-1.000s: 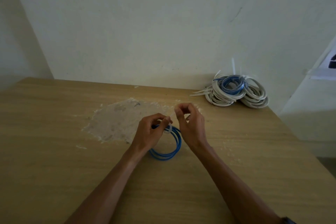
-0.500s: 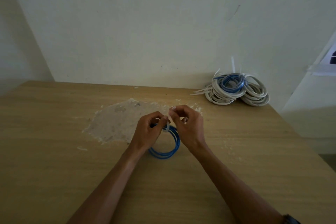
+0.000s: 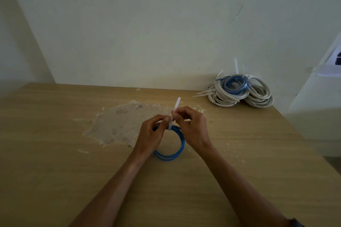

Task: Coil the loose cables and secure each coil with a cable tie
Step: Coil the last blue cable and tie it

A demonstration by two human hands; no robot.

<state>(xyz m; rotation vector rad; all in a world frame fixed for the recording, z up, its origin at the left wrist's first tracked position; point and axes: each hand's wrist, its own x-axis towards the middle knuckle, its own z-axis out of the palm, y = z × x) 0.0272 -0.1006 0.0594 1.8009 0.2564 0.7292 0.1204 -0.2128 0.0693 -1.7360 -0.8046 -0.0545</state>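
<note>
A coil of blue cable [image 3: 177, 150] lies on the wooden table [image 3: 55, 162] in front of me. A white cable tie [image 3: 174, 111] wraps the coil's far edge, its free tail sticking up and away. My left hand [image 3: 151, 136] grips the coil and the tie's head at that spot. My right hand [image 3: 191, 129] pinches the tie's tail just above the coil. The part of the coil under my left hand is hidden.
A pile of coiled white and blue cables [image 3: 241, 91] with tie tails sticking out sits at the table's far right corner by the wall. A rough pale patch [image 3: 121, 125] marks the tabletop left of my hands. The table's right edge drops off near the pile.
The tie's tail now sticks up long above my fingers; earlier it showed only as a small loop. Both hands stayed at the coil's far edge.
</note>
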